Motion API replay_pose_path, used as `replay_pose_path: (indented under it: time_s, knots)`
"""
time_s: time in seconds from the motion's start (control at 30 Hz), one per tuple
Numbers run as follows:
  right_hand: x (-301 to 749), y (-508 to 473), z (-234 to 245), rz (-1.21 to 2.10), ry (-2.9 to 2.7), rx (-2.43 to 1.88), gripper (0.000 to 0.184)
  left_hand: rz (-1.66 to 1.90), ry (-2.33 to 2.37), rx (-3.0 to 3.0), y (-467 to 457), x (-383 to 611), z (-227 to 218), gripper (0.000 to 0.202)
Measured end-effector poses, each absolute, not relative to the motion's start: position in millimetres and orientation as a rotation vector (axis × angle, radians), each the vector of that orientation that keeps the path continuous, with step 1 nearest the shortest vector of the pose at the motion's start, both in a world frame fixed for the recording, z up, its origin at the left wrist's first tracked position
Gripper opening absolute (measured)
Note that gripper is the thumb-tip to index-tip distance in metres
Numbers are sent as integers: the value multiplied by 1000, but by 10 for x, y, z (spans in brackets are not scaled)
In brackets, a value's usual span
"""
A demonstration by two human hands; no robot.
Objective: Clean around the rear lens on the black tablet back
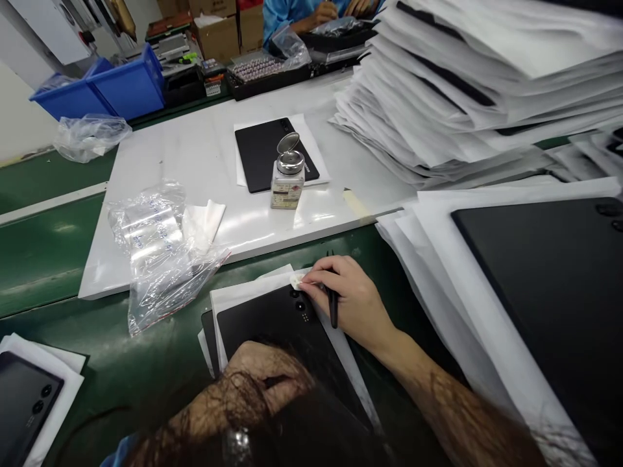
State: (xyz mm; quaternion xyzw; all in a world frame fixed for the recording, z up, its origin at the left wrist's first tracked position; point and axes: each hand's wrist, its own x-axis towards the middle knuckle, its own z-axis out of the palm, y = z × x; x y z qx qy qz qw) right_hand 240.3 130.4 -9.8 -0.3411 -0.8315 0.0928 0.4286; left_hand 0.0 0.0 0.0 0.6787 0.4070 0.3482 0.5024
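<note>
The right hand [350, 301] pinches a white wipe [296, 280] in a narrow grip, black tweezers [333, 311] held alongside, and presses the wipe to the lens corner of a black tablet [272, 331]. The tablet lies just below the grip on white paper [220, 324], its long axis running away from the person, lens end forward. The left hand [248, 383] rests on the tablet, its grip unclear behind hanging hair [243, 415]. Beyond the grip, a dispenser bottle [288, 175] stands on the white bench [195, 155] beside a plastic bag [165, 285]; paper-interleaved stacks [462, 84] rise to the right.
</note>
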Motion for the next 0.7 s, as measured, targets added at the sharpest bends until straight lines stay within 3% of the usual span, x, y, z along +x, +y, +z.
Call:
replay_pose_path:
  time_s: [0.17, 0.33, 0.6, 0.7]
  knots:
    - [2360, 1344, -168, 156, -2099, -854, 21, 913, 939, 1547, 31, -51, 29, 18]
    - [2273, 1522, -111, 6, -1942, -962, 24, 839, 1029, 1458, 0, -39, 16, 28]
    - [1772, 2633, 594, -115, -1610, -1144, 12, 1165, 1223, 1354, 137, 129, -607, 45]
    - [1612, 3011, 791, -23, -1680, -1220, 18, 1201, 1263, 1354, 220, 154, -644, 49]
